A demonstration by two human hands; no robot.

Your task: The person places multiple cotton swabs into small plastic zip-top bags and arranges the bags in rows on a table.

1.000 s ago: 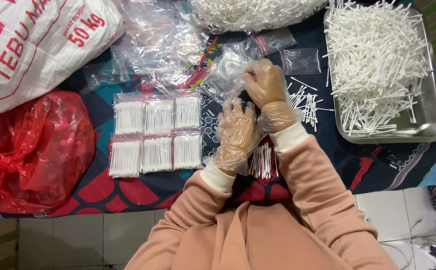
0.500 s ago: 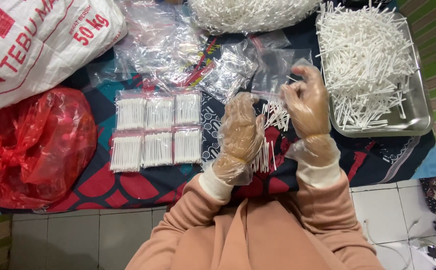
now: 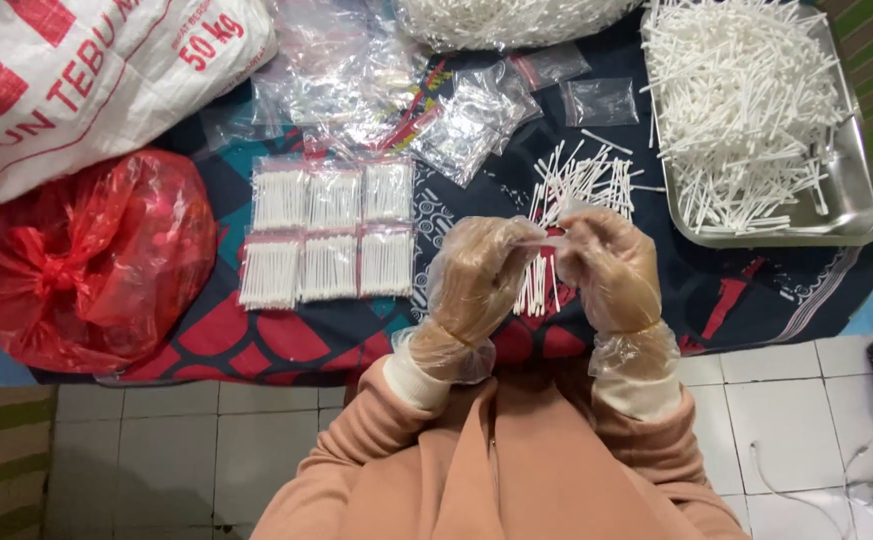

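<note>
Both my hands wear thin clear plastic gloves and meet over the dark patterned cloth (image 3: 757,285). My left hand (image 3: 477,275) grips a bundle of white sticks (image 3: 537,287) that hangs below its fingers. My right hand (image 3: 612,265) pinches a small clear bag (image 3: 549,238) right against that bundle. Whether the sticks are inside the bag I cannot tell. Just beyond my fingers, loose white sticks (image 3: 587,180) lie on the cloth. To the left, several filled packets of sticks (image 3: 327,235) lie in two rows.
A metal tray (image 3: 862,205) heaped with white sticks sits at the right. Empty small bags (image 3: 602,100) and a heap of clear plastic (image 3: 347,80) lie at the back. A red plastic bag (image 3: 77,260) and a white sack (image 3: 77,80) fill the left. White floor tiles (image 3: 207,440) lie in front.
My right hand took a small clear bag from near the tray and brought it back left to my left hand, which kept hold of the stick bundle.
</note>
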